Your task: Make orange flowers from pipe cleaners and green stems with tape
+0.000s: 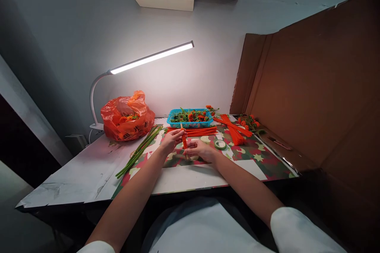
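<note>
Orange-wrapped stick [184, 140]: I pinch upper part, left hand [172, 139]; lower part, right hand [200, 150]. Tape roll [220, 148] beside right hand.

Fingers of the left hand [173, 139] and right hand [202, 149] hide parts of the stick [184, 141]. The bag [135, 127] hides how deep its flowers [129, 118] lie; its lettering is too small to read. The shelf [166, 2] is cut off at the top, its contents unclear; the cardboard [320, 79] runs off the right, both sleeves [299, 229] off the bottom.

Single head-worn view, forward and down onto the table [77, 170]
</note>
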The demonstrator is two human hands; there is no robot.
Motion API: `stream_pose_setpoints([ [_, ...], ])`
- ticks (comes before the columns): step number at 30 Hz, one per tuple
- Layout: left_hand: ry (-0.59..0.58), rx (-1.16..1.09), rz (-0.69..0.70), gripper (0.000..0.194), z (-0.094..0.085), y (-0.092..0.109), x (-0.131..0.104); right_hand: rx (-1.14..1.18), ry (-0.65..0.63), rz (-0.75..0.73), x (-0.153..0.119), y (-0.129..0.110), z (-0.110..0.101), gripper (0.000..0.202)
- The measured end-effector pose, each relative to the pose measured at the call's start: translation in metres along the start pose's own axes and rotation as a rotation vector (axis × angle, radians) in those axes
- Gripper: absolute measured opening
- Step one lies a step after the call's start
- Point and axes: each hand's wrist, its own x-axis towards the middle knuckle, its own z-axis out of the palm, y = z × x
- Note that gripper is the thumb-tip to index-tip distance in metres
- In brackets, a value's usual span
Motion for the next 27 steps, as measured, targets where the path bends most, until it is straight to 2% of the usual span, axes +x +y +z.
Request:
stream_pose_setpoints([
  [5,0.137,0.055,0.059,0.035,0.008,-0.001,-0.001,-0.127,0.154,-0.135,0.013,0.017,0.001,0.044],
  [8,0.152,0.071,0.092,0.035,0.01,-0.001,-0.001,-0.148,0.179,-0.147,0.015,0.02,0.0,0.045],
  [11,0.045,0.033,0.029,0.033,0.007,-0.003,0.0,-0.085,0.158,-0.153,0.011,0.015,-0.001,0.045],
  [15,-0.204,-0.028,-0.058,0.03,0.001,-0.007,0.002,0.125,0.159,-0.085,0.006,0.005,-0.003,0.045],
  [17,-0.29,-0.033,-0.07,0.028,-0.001,-0.008,0.002,0.227,0.138,-0.046,0.005,0.002,-0.003,0.044],
  [22,-0.306,-0.016,-0.025,0.027,0.0,-0.007,0.0,0.299,0.058,-0.045,0.002,-0.001,-0.003,0.04],
  [27,-0.278,0.086,0.052,0.029,0.002,-0.007,-0.001,0.241,0.065,-0.025,0.003,0.002,-0.006,0.044],
])
